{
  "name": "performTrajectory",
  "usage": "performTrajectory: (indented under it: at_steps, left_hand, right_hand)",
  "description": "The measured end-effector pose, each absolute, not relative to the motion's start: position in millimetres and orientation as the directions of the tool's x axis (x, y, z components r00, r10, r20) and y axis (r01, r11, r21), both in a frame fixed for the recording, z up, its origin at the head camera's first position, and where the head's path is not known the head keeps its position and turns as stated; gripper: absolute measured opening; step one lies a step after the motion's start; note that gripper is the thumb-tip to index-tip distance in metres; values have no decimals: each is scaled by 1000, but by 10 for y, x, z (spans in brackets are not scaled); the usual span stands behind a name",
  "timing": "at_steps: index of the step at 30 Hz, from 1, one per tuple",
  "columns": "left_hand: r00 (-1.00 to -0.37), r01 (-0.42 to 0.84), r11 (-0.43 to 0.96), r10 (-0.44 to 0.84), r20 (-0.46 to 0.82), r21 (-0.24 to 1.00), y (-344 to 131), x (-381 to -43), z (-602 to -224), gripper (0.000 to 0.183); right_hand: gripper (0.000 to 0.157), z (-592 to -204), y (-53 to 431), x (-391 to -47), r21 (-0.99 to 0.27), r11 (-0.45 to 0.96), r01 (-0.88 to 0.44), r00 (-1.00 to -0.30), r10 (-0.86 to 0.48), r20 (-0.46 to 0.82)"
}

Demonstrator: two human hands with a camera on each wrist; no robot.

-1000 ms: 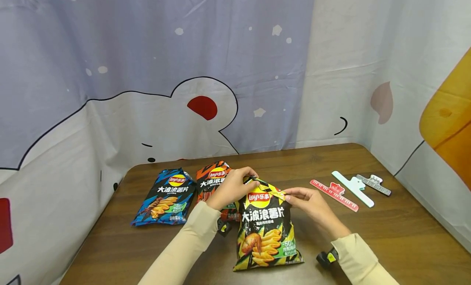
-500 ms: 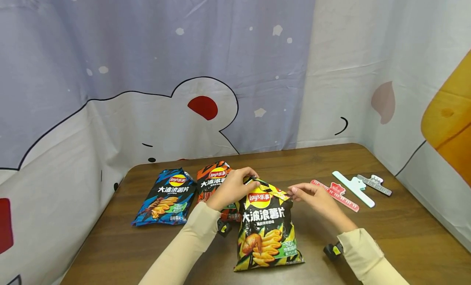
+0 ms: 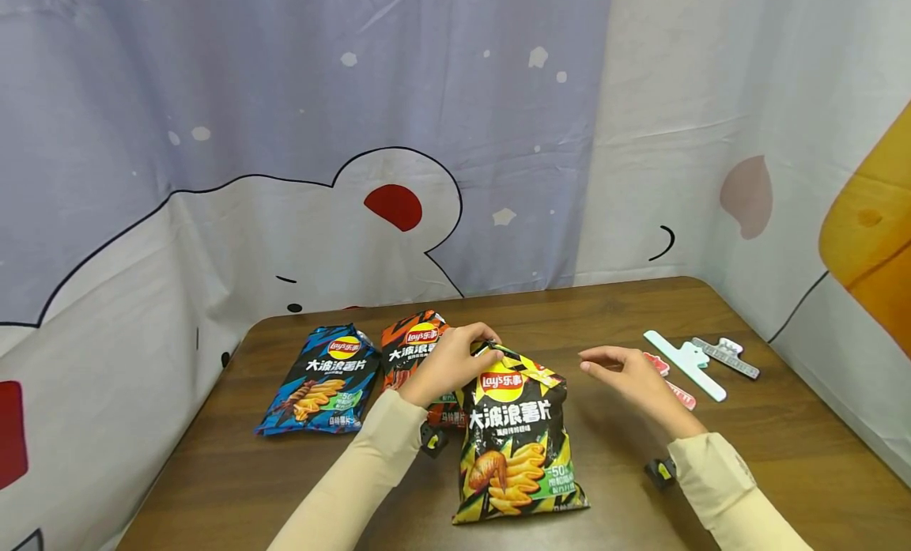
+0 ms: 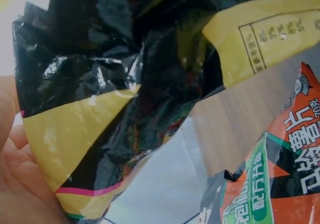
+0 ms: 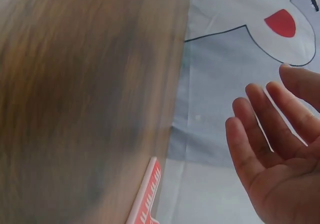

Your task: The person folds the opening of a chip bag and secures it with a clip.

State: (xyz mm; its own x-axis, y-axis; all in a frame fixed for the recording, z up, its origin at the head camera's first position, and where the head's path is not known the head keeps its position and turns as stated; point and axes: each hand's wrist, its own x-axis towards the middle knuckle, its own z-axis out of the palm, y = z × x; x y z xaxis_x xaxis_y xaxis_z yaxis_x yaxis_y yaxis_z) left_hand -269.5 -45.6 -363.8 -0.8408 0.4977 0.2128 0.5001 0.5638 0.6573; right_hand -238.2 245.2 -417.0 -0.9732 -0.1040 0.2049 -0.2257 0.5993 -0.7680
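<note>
Left hand [image 3: 448, 367] pinched folded-looking top of yellow-black chip bag [image 3: 515, 448], base on table [image 3: 213, 488], front and centre. Right hand [image 3: 633, 383] hung clear, fingers relaxed, slightly parted, holding nothing, near red clip [image 3: 681, 394]. Danger: one-handed pinch only; springy fold might pop open if thumb slackened. Film glossy, crinkled, plump like pillow; clip slim, ruler-straight.

You can read "Lay's 乐事" and "大波浪薯片" on the yellow-and-black bag [image 3: 514, 444], plus "50" on its green patch [image 3: 557, 480]; the blue bag [image 3: 320, 381] and orange bag [image 3: 407, 344] also carry "Lay's 乐事".
</note>
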Motion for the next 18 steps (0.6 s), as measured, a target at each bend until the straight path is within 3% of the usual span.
performTrajectory:
  at_steps: [18]
  left_hand:
    - [-835,504,549,506,215,667,-472,-2699,-3645,19]
  right_hand:
    - [32,-4204,2743,-2540,-621,748,-236,-960,-80,269]
